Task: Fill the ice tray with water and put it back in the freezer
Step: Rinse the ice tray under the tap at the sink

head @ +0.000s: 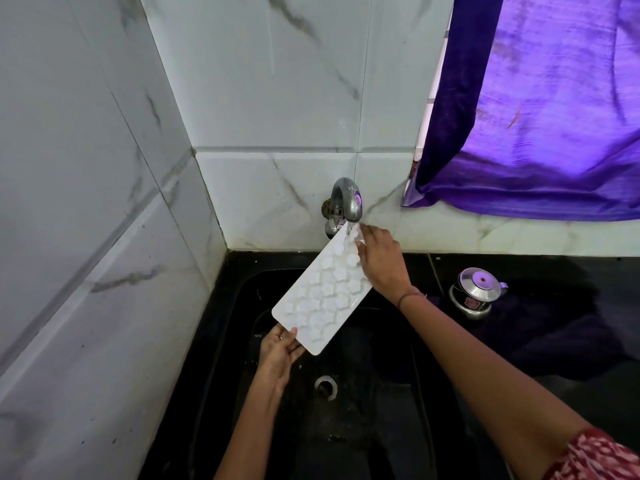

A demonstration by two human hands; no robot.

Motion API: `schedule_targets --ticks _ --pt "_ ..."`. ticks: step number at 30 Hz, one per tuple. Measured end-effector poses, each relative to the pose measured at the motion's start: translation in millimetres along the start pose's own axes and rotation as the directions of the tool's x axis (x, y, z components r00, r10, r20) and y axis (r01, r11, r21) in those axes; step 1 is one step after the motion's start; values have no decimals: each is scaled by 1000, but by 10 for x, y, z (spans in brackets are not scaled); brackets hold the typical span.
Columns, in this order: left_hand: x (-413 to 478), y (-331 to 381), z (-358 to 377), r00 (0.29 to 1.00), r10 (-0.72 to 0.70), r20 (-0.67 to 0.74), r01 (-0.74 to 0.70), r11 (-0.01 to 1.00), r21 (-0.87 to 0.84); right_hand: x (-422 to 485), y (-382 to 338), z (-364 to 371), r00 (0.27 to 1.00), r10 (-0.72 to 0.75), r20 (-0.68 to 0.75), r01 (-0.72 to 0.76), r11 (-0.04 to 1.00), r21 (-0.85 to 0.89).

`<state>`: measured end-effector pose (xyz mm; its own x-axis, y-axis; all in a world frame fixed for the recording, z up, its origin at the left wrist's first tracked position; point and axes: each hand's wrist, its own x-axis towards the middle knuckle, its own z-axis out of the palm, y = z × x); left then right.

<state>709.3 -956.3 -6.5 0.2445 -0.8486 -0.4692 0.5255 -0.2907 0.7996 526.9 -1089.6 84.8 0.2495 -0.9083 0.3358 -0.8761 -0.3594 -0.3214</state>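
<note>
A white ice tray (322,292) with flower-shaped cells hangs tilted over the black sink (242,341), its far end raised under the steel tap (348,199). Water runs from the spout onto the tray's top corner. My left hand (280,351) grips the tray's near lower end, thumb on top. At the far right edge, beside the stream, my right hand (379,258) holds the tray with its fingers curled over the rim.
The sink drain (326,386) lies below the tray. A small steel lidded pot (476,292) stands on the black counter to the right. A purple curtain (540,109) hangs at the upper right. Marble-look tiled walls (104,202) close in the left and back.
</note>
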Motion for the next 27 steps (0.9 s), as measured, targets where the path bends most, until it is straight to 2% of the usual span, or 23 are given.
schedule_targets --ticks 2,6,10,14,18,20,24,27 --pt "-20 -45 38 1000 16 2 -16 1000 -1 -75 -4 86 998 -53 17 56 978 -201" --pt "-76 -103 103 1000 23 3 -22 997 -67 -303 -92 285 985 -150 88 173 904 -392" --pt "-100 -77 262 998 26 48 -18 987 -161 -719 -366 479 946 -300 121 324 884 -338" --pt "-91 -31 350 997 65 32 -57 979 -198 -1059 -553 566 868 -460 186 496 821 -285" --pt "-86 -26 291 997 63 39 -53 975 -216 -910 -374 457 760 -597 257 649 712 -267" --pt "-79 -40 273 998 56 31 -49 983 -179 -746 -238 353 754 -594 281 657 694 -295" --pt "-115 -42 289 998 54 23 -50 989 -136 -347 -29 69 823 -530 202 568 763 -310" --pt "-126 6 337 998 62 33 -58 992 -114 -203 15 -64 840 -512 181 542 764 -351"
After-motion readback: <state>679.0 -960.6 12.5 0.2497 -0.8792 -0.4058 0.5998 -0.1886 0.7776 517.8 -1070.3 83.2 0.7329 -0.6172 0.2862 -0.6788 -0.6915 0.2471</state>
